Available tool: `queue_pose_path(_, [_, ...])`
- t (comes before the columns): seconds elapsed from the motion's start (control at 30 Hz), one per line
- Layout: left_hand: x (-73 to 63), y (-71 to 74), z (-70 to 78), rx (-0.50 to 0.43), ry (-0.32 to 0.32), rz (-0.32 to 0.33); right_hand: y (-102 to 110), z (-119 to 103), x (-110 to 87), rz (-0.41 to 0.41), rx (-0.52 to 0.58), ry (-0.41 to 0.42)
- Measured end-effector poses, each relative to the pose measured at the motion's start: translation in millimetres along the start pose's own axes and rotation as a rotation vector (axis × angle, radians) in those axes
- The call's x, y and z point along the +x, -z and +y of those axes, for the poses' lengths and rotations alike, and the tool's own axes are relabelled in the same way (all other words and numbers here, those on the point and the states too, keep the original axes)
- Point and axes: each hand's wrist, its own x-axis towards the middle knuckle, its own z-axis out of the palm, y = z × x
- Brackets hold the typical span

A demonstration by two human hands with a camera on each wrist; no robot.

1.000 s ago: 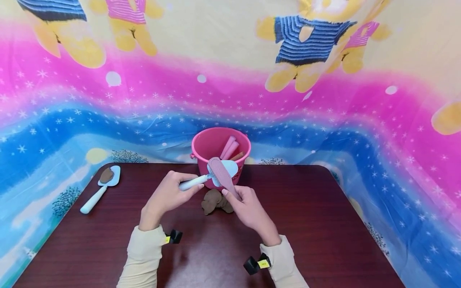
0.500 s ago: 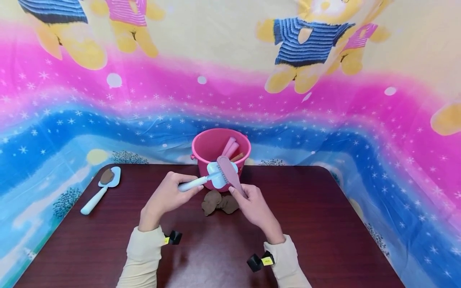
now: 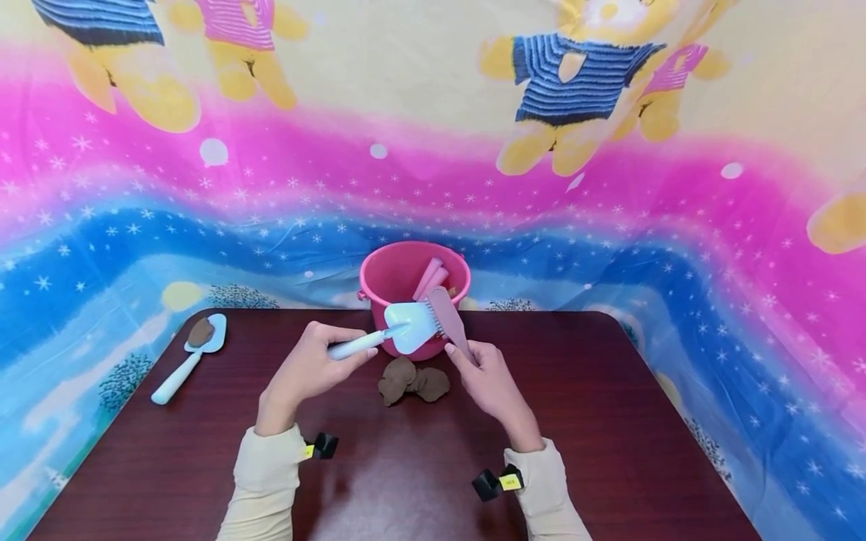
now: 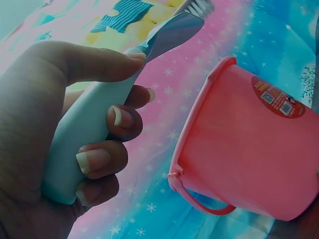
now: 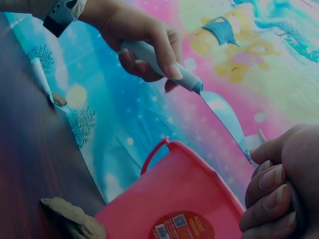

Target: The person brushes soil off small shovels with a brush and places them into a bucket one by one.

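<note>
My left hand grips the handle of a light blue trowel, fingers and thumb wrapped round it in the left wrist view. The trowel is held up in front of the pink bucket. In my right hand is a mauve brush, held by its handle. Its pale bristles are at the tip edge of the trowel blade. Below both hands, flat brown clay-like lumps lie on the table. The right hand hides most of the brush in the right wrist view.
A second light blue trowel lies at the table's left, a brown lump on its blade. Pink handles stick up inside the bucket. A printed cloth hangs behind the dark wooden table.
The brush has moved rightward across the trowel blade, from over its middle to its tip edge. My right hand moved right with it. The left hand has shifted only slightly left.
</note>
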Motion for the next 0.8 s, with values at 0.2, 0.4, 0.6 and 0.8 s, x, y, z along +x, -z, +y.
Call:
queue_pose_path(0.2, [-1.4,4.5,-0.7,-0.005,0.014,0.029,6,6,1.6,0.027,0.011,0.007])
queue_pose_path(0.4, [-2.4,7.2,-2.5,-0.009,0.027,0.057,22,12,0.4,0.025,-0.059,-0.028])
queue_pose_path(0.6, [-1.8,8.6,-4.2,0.008,0.026,0.094,38,18,-1.7,-0.008,-0.12,-0.083])
queue_pose_path(0.8, [1.6,6.0,-5.7,0.036,0.011,0.154,46,23,-2.4,-0.104,-0.217,-0.087])
